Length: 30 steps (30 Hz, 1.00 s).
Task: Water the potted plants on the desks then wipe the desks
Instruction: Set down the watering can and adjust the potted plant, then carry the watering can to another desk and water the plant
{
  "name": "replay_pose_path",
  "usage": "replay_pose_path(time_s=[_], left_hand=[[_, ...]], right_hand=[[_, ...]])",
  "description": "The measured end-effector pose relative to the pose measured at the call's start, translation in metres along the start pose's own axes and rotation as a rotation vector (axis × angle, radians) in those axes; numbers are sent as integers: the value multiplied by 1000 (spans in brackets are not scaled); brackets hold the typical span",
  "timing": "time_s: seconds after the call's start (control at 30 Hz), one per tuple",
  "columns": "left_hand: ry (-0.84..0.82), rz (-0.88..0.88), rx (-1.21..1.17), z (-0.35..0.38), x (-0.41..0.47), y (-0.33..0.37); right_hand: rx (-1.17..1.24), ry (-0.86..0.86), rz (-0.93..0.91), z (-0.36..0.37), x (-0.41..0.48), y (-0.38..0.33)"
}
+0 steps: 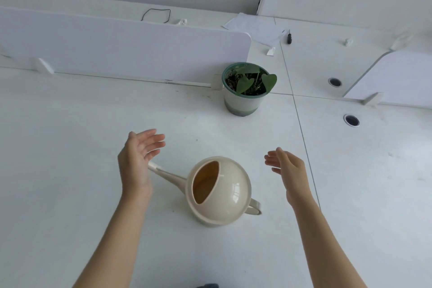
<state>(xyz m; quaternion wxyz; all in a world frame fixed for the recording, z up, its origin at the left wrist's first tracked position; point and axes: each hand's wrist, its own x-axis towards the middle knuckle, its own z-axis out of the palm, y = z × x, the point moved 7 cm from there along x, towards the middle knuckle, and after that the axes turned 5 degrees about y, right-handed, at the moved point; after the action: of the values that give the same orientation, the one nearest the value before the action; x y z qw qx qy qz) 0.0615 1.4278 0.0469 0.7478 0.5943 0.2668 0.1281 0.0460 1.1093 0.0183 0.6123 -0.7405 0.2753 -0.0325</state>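
The watering can [230,184] looks like smooth, hard plastic, so it is stiff and maybe a bit slippery; it should be light by itself, but I cannot tell how much water is inside, and water would make it heavier and sloshy; the best place to hold it is, I think, the loop handle [255,208] at the back, on the side of the right grip [289,170]; the thin spout [164,173] looks too weak to lift by; the can is round and cream, with a big hole on top and a brownish inside; it sits on the white tabletop [70,147] between the two hands; the left grip [136,161] is over the spout tip, fingers straight and apart, holding nothing; the right grip has loose fingers too, palm facing in, holding nothing; the potted plant [246,87] stands further back by the white divider [117,47], with heart-shaped green leaves and dark soil
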Motion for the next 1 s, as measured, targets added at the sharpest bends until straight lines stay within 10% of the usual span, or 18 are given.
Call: replay_pose_path(time_s=[0.3, 0.67, 1.0], left_hand=[[254, -39, 33, -73, -12, -58], [-138, -205, -118, -25, -17, -92], [-145, -224, -199, -9, -11, -88]], right_hand=[[-65, -100, -57, 11, -56, 24], [-103, -206, -80, 34, -95, 49], [-61, -63, 49, 28, -85, 50]])
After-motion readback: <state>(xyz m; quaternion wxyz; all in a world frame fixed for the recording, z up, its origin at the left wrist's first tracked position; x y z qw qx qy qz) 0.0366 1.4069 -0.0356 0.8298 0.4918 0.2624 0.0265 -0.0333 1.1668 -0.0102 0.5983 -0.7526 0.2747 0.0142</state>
